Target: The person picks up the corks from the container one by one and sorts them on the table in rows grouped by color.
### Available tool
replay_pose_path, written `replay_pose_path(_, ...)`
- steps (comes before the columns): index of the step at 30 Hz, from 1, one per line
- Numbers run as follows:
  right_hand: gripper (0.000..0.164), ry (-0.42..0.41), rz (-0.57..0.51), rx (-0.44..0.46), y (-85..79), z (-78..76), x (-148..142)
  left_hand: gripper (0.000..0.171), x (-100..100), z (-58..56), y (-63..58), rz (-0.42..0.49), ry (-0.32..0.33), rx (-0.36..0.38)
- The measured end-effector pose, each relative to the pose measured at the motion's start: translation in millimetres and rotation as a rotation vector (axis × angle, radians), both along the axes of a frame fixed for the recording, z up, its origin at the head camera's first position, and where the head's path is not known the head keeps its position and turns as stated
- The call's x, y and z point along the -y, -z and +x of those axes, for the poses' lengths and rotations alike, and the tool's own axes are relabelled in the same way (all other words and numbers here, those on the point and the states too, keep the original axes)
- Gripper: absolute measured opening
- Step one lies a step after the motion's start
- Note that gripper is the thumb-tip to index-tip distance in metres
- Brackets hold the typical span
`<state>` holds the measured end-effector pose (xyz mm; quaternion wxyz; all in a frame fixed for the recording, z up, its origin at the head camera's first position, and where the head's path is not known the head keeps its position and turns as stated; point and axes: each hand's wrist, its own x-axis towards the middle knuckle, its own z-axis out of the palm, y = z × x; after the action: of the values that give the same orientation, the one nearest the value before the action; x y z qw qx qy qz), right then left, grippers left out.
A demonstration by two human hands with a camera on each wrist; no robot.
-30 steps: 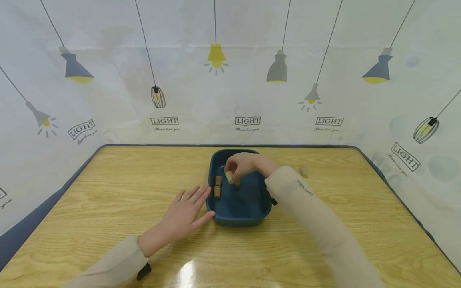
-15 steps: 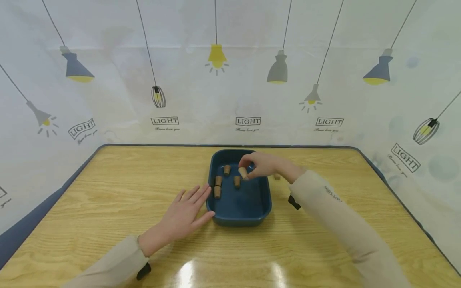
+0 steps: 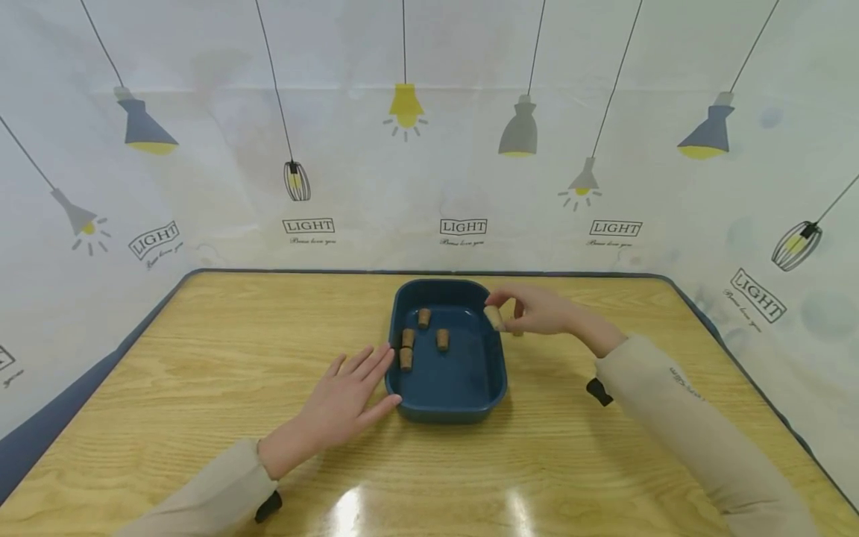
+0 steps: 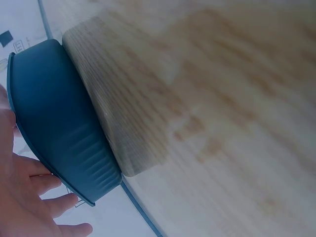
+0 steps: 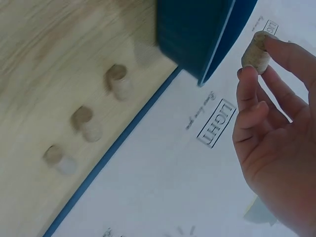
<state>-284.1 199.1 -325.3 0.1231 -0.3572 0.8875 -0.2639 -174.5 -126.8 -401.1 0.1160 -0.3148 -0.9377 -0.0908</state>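
My right hand (image 3: 540,309) pinches a tapered cork (image 3: 493,318) between thumb and fingertips, just above the right rim of a deep blue rectangular tray (image 3: 446,391). In the right wrist view the same cork (image 5: 255,57) is held at the tips, with the other fingers partly bent. Several brown corks lie or stand in the tray: a touching pair by its left wall (image 3: 406,359), one near the back (image 3: 424,318), one in the middle (image 3: 442,340). My left hand (image 3: 342,399) touches the tray's left rim with straight, spread fingers.
Three corks stand in a row on the wooden table (image 5: 117,81) to the tray's right. In the head view only part of one cork (image 3: 517,328) shows beneath my right hand. A printed white sheet (image 3: 362,171) rises behind the table.
My right hand has moved right, from over the tray's left part to its right rim, carrying a cork. Corks behind it in the tray have come into view. My left hand stays put.
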Motion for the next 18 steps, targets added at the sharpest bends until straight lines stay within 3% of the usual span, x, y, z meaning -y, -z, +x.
replay_pose_path(5,0.04,-0.005,-0.022,-0.086,6.8,3.4,-27,0.067,0,0.0,-0.3,0.001,-0.001,0.001)
replay_pose_path(18,0.039,0.072,-0.021,-0.088,18.2,18.8,-76,0.066,0,0.3,-0.7,0.005,0.003,0.008)
